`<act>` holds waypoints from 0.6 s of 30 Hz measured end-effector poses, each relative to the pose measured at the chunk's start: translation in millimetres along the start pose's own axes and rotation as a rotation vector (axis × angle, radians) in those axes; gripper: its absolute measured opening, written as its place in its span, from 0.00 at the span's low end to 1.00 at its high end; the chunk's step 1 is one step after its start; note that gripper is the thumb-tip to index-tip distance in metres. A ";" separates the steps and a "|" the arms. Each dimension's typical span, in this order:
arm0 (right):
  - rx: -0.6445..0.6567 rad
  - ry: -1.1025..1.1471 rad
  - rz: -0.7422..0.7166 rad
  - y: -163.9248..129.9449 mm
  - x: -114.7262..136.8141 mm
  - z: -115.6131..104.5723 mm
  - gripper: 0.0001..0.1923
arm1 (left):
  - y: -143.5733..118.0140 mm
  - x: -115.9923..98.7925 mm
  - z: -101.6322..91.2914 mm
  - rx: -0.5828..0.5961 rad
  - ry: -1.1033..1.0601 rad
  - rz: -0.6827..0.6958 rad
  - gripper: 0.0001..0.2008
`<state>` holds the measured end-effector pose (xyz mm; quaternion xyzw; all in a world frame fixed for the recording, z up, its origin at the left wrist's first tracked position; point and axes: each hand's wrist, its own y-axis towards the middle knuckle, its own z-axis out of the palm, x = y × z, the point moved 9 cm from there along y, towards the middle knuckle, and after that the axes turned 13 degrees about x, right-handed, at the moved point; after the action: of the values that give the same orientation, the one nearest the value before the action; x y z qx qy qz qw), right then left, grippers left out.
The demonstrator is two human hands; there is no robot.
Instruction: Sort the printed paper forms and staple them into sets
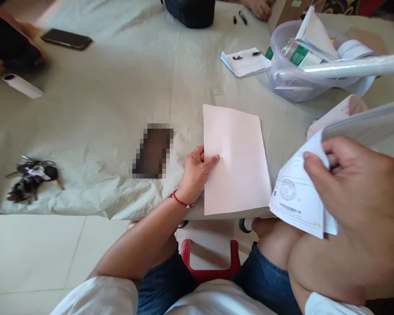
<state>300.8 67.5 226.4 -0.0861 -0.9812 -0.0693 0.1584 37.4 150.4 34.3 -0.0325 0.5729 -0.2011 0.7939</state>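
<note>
The left hand [198,170] grips a pale paper [236,162] at its 9 o'clock edge, thumb uppermost, at the near side of the table [111,100]. At 4 o'clock from it, the right hand [343,179] pinches stamped papers [297,188]. A plastic basin [290,94] stands at 1 o'clock; keys [34,175] lie at 9 o'clock.

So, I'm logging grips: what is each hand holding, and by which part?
The left hand holds the pale paper by its left edge; the right hand pinches the stamped paper near its upper right edge.
</note>
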 end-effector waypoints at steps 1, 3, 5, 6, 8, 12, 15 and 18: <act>0.007 -0.056 -0.031 10.3 18.7 5.6 0.10 | 1.6 1.3 1.2 0.013 -0.018 -0.007 0.23; 0.062 -0.064 -0.071 20.5 40.4 21.1 0.15 | 4.6 0.7 2.5 0.032 -0.047 0.016 0.19; 0.158 -0.053 -0.122 21.7 53.3 43.7 0.14 | 6.0 -0.3 3.2 0.043 -0.052 0.039 0.17; 0.197 -0.043 -0.151 20.7 59.3 55.9 0.13 | 6.0 0.3 3.7 0.047 -0.048 0.036 0.16; 0.268 -0.008 -0.208 17.9 73.3 82.2 0.10 | 5.0 3.5 4.0 0.045 -0.043 0.007 0.14; 0.431 0.040 -0.264 13.8 101.4 133.9 0.12 | 3.1 12.7 1.4 0.012 -0.113 -0.077 0.11; 0.571 0.194 -0.336 10.2 115.2 156.2 0.13 | 5.4 12.6 -3.3 -0.011 -0.231 -0.059 0.15; 0.681 0.470 -0.347 11.0 113.1 162.0 0.19 | 7.9 10.8 -2.3 0.034 -0.309 -0.046 0.27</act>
<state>148.7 121.3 111.7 0.1547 -0.8854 0.2146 0.3822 40.3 154.2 21.6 -0.0627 0.4395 -0.2217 0.8682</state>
